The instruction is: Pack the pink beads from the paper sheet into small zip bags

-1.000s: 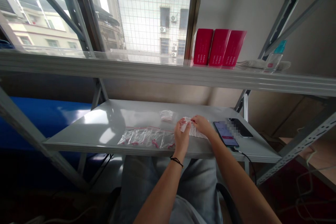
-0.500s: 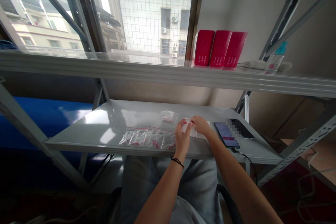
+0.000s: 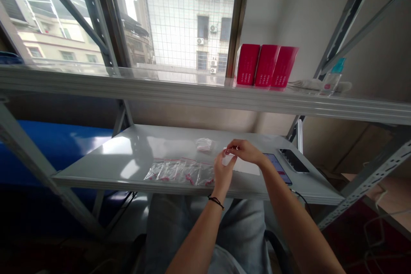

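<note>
My left hand [image 3: 222, 170] and my right hand [image 3: 246, 152] meet above the grey shelf [image 3: 128, 150], both pinching a small clear zip bag [image 3: 230, 158] with a red seal strip. The bag is lifted a little off a white stack of bags [image 3: 245, 166] lying under my right hand. To the left of my left hand lies a row of several clear zip bags [image 3: 180, 171] with small pink pieces inside. A crumpled clear bag [image 3: 204, 144] sits further back on the shelf.
Two phones [image 3: 293, 160] lie right of my hands, one with a cable running off the shelf edge. On the upper shelf [image 3: 205, 94] stand three red boxes [image 3: 266, 66], a folded cloth and a clear bottle [image 3: 330, 78]. Diagonal steel struts frame both sides.
Both hands have risen slightly off the shelf with the small bag between them. The view has tilted a little downward.
</note>
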`<move>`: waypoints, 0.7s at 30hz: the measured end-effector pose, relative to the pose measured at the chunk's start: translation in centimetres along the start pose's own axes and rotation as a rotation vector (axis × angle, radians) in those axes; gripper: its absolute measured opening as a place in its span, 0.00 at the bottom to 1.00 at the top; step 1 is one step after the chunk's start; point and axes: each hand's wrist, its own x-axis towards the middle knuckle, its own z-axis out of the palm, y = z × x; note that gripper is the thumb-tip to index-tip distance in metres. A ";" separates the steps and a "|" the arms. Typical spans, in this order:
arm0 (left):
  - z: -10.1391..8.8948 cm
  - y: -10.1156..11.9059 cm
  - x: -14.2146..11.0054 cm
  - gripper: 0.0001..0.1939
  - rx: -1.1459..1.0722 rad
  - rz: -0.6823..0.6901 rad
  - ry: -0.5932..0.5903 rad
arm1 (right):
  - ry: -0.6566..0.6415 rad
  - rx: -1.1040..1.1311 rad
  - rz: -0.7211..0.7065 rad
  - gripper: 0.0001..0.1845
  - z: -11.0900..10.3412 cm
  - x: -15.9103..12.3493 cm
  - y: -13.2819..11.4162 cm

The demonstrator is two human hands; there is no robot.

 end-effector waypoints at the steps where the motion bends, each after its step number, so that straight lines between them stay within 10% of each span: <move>1: 0.0 0.1 0.0 0.21 -0.013 -0.004 0.001 | 0.017 0.014 0.000 0.10 0.2 0.0 0.0; 8: -0.4 2.6 -1.1 0.24 -0.406 -0.259 -0.113 | 0.119 0.088 -0.040 0.13 -1.0 -2.4 -1.0; 14: -3.8 5.5 -3.2 0.28 -0.676 -0.431 -0.552 | -0.085 0.105 -0.126 0.10 -0.8 -7.5 -5.7; 18: -8.6 6.7 -5.6 0.30 -0.303 -0.293 -0.747 | -0.080 0.153 -0.089 0.12 2.7 -11.1 -8.1; 21: -12.8 6.4 -8.2 0.26 0.197 -0.041 -0.668 | -0.042 0.170 -0.015 0.11 6.9 -13.6 -8.8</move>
